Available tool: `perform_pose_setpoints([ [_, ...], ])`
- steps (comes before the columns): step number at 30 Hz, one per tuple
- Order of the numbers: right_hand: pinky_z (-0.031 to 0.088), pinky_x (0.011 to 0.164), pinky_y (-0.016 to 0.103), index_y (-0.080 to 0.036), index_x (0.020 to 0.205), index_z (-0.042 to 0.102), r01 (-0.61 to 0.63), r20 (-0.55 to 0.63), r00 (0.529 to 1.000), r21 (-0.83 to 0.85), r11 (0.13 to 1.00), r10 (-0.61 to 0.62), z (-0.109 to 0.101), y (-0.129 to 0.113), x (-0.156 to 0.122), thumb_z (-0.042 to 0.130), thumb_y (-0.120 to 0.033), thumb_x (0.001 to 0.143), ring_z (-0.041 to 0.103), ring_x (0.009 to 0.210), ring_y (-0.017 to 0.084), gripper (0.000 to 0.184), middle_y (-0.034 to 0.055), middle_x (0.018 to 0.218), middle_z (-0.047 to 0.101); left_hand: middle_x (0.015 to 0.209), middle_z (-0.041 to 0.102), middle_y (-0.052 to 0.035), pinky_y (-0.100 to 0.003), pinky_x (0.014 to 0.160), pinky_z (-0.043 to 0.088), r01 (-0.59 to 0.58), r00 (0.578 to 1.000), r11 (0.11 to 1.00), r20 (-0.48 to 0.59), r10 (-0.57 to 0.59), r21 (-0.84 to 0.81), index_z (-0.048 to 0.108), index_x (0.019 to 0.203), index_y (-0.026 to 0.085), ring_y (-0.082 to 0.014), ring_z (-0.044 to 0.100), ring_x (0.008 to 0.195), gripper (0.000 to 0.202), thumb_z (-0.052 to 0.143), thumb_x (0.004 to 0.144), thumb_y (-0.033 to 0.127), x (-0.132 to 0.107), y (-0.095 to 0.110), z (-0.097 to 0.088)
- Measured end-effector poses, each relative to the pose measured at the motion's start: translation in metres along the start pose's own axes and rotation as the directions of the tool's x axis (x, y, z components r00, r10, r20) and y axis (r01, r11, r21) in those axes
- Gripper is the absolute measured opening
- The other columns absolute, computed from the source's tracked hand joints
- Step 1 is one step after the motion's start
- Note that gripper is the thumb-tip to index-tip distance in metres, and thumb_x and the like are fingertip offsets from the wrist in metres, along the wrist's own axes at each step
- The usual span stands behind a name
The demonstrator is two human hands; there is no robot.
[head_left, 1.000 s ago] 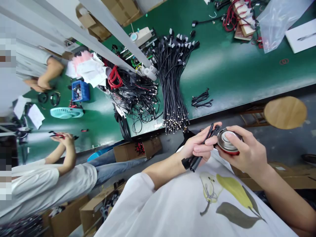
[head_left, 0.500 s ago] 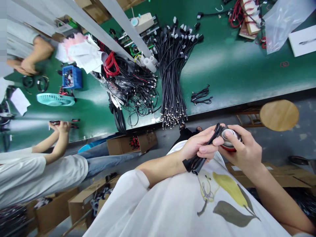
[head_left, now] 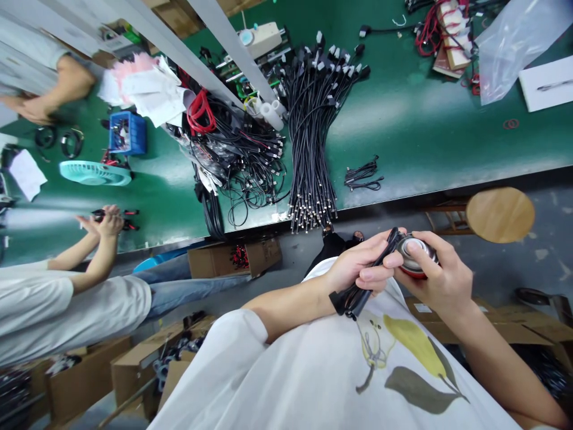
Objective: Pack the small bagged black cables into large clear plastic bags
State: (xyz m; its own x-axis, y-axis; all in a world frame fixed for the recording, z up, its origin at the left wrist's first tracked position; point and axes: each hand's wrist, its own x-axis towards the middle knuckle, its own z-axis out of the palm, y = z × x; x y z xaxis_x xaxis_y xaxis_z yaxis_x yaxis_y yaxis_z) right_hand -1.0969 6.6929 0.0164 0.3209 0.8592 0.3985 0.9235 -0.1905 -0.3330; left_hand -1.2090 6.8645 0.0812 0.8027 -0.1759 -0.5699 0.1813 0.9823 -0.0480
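My left hand [head_left: 360, 269] is closed around a bunch of black cables [head_left: 358, 295] whose ends stick out below my palm. My right hand [head_left: 441, 278] grips a round red and silver tin [head_left: 414, 260], with my thumb lying across its shiny top. Both hands meet in front of my white shirt, below the edge of the green table [head_left: 425, 137]. A long bundle of black cables [head_left: 313, 137] lies on the table above my hands, metal ends toward me.
A small coil of black cable [head_left: 363, 176] lies near the table edge. A tangle of wires [head_left: 237, 161], a blue bin [head_left: 128, 132] and a teal fan [head_left: 94, 173] sit further left. A co-worker's hands [head_left: 101, 221] work at the left. A wooden stool [head_left: 499, 214] stands at the right.
The view has drifted slightly; my hands stay together, the tin has tilted a little and my thumb still rests on its top. The co-worker's hands at left rose slightly.
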Motion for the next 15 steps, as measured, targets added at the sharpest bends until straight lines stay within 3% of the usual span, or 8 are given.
perform_pose_setpoints([
  [3, 0.059, 0.083, 0.032, -0.029, 0.131, 0.050, -0.014, 0.006, 1.000, 0.067, 0.998, 0.014, 0.009, 0.006, -0.006, 0.081, -0.034, 0.079, 0.069, 0.103, 0.022, 0.061, 0.0093, 0.124, 0.065, 0.078, 0.047, 0.0040, -0.008, 0.034, 0.020, -0.073, 0.997, 0.995, -0.013, 0.074, 0.069, 0.056, 0.133, 0.022, 0.0024, 0.029, 0.038, 0.034, 0.050, 0.099, 0.021, 0.004, -0.004, -0.016],
  [5, 0.059, 0.090, 0.037, -0.029, 0.140, 0.044, -0.048, 0.029, 0.999, 0.164, 0.985, 0.044, 0.026, 0.008, -0.011, 0.084, -0.036, 0.076, 0.066, 0.113, 0.026, 0.076, 0.0117, 0.130, 0.062, 0.078, 0.051, 0.0042, -0.011, 0.036, 0.023, -0.171, 0.984, 0.969, -0.021, 0.178, 0.176, 0.040, 0.148, 0.025, 0.0003, 0.034, 0.039, 0.054, 0.056, 0.097, 0.032, 0.004, -0.006, -0.049],
  [8, 0.055, 0.099, 0.046, -0.024, 0.152, 0.030, -0.137, 0.204, 0.976, 0.276, 0.951, 0.081, 0.071, 0.000, -0.024, 0.083, -0.043, 0.077, 0.060, 0.124, 0.032, 0.094, 0.0163, 0.136, 0.059, 0.079, 0.059, 0.0026, -0.017, 0.042, 0.033, -0.167, 0.980, 0.876, -0.023, 0.198, 0.453, 0.017, 0.159, 0.026, -0.0061, 0.047, 0.044, 0.078, 0.059, 0.095, 0.043, -0.013, -0.001, -0.136],
  [10, 0.054, 0.101, 0.047, -0.021, 0.152, 0.033, -0.186, 0.361, 0.929, 0.276, 0.943, 0.077, 0.111, -0.016, -0.038, 0.079, -0.047, 0.080, 0.060, 0.123, 0.032, 0.090, 0.0167, 0.133, 0.061, 0.080, 0.064, -0.0009, -0.020, 0.049, 0.038, 0.025, 0.981, 0.740, -0.158, 0.110, 0.672, 0.029, 0.155, 0.018, -0.0074, 0.050, 0.048, 0.067, 0.058, 0.097, 0.035, -0.042, 0.005, -0.212],
  [11, 0.053, 0.102, 0.047, -0.019, 0.151, 0.036, -0.190, 0.423, 0.904, 0.273, 0.943, 0.060, 0.133, -0.027, -0.047, 0.077, -0.048, 0.082, 0.060, 0.123, 0.032, 0.085, 0.0169, 0.132, 0.062, 0.079, 0.065, -0.0026, -0.021, 0.054, 0.040, 0.137, 0.938, 0.644, -0.308, 0.161, 0.753, 0.040, 0.148, 0.011, -0.0076, 0.050, 0.050, 0.055, 0.054, 0.098, 0.029, -0.062, 0.007, -0.252],
  [12, 0.052, 0.104, 0.048, -0.018, 0.150, 0.039, -0.180, 0.473, 0.880, 0.280, 0.943, 0.028, 0.155, -0.040, -0.058, 0.074, -0.049, 0.084, 0.060, 0.123, 0.033, 0.081, 0.0174, 0.132, 0.062, 0.078, 0.066, -0.0048, -0.022, 0.060, 0.042, 0.248, 0.832, 0.559, -0.469, 0.296, 0.791, 0.047, 0.140, 0.006, -0.0082, 0.053, 0.055, 0.045, 0.051, 0.100, 0.026, -0.085, 0.008, -0.291],
  [13, 0.051, 0.105, 0.049, -0.018, 0.150, 0.040, -0.155, 0.515, 0.857, 0.301, 0.941, -0.023, 0.177, -0.053, -0.069, 0.071, -0.049, 0.086, 0.059, 0.125, 0.033, 0.077, 0.0182, 0.134, 0.060, 0.082, 0.068, -0.0086, -0.024, 0.068, 0.044, 0.313, 0.727, 0.535, -0.561, 0.396, 0.784, 0.047, 0.136, 0.000, -0.0096, 0.057, 0.063, 0.042, 0.047, 0.102, 0.023, -0.109, 0.008, -0.329],
  [15, 0.048, 0.108, 0.050, -0.017, 0.151, 0.041, -0.093, 0.591, 0.793, 0.362, 0.928, -0.151, 0.222, -0.083, -0.092, 0.065, -0.048, 0.090, 0.056, 0.127, 0.034, 0.072, 0.0189, 0.138, 0.057, 0.093, 0.070, -0.0168, -0.027, 0.081, 0.045, 0.399, 0.512, 0.538, -0.667, 0.541, 0.742, 0.046, 0.132, -0.007, -0.0133, 0.062, 0.080, 0.040, 0.041, 0.104, 0.022, -0.156, 0.004, -0.402],
])
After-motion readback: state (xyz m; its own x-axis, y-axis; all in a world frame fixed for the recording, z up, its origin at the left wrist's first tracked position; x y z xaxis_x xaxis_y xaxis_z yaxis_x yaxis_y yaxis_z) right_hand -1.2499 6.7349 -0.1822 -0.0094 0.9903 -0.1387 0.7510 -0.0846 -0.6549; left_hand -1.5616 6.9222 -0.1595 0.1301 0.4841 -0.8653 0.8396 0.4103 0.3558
